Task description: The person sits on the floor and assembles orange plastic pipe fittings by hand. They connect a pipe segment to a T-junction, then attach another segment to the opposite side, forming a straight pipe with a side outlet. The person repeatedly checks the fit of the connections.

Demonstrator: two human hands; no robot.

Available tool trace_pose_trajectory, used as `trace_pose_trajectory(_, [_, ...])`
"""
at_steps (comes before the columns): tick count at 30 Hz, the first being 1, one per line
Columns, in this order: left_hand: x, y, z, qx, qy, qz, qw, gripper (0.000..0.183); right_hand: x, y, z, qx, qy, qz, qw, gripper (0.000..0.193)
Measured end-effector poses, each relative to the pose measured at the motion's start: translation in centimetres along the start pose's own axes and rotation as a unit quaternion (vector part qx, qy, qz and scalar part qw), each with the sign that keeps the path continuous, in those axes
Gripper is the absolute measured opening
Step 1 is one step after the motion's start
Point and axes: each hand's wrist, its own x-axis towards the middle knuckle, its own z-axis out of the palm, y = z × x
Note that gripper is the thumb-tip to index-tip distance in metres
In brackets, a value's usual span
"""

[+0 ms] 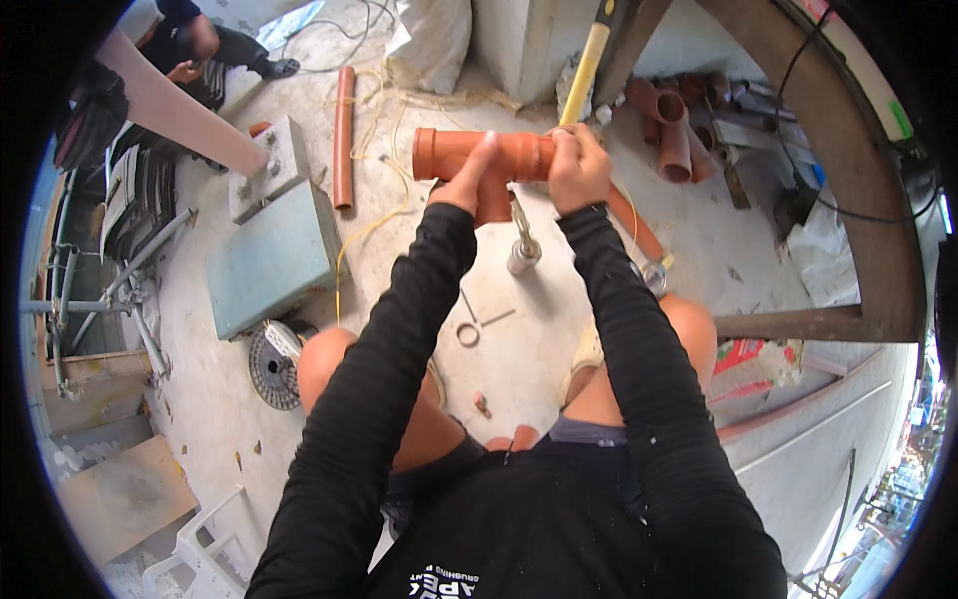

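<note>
At the far left a grey-green metal box (267, 258) lies on the concrete floor (559, 329), with a round wire spool (273, 364) just below it and a long orange pipe (343, 135) lying beyond it. In the middle, held up above the floor between the person's knees, is a short orange pipe fitting (469, 158), lying crosswise with its wide socket end pointing left. The left hand (471, 180) grips it from the near side, fingers (486, 150) pressed together and reaching up over its middle. Just to the right, the right hand (579, 168) closes around the fitting's right end, fingers curled tight on it. A yellow tool handle (587, 60) rises behind that hand. A metal tube (523, 250) stands on the floor below the fitting. Farther right a heap of orange pipe pieces (674, 125) lies by a curved brown frame (848, 200).
</note>
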Motion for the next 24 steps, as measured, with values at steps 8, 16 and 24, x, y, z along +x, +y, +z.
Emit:
trace_pose_trajectory(8, [-7.4,6.5,0.8,0.076,-0.144,0.265,0.95,0.046,0.0,-8.9,-4.5,0.069,-0.026,-0.14,0.987,0.024])
trace_pose_trajectory(16, [-7.5,5.2,1.4,0.038,-0.124,0.228,0.965,0.042,0.3,-7.7,-4.3,0.032,-0.026,-0.059,0.997,0.028])
trace_pose_trajectory(24, [-6.8,4.4,1.2,0.079,-0.103,0.238,0.963,0.048,0.7,-6.2,-3.9,0.047,-0.035,-0.002,0.998,0.03])
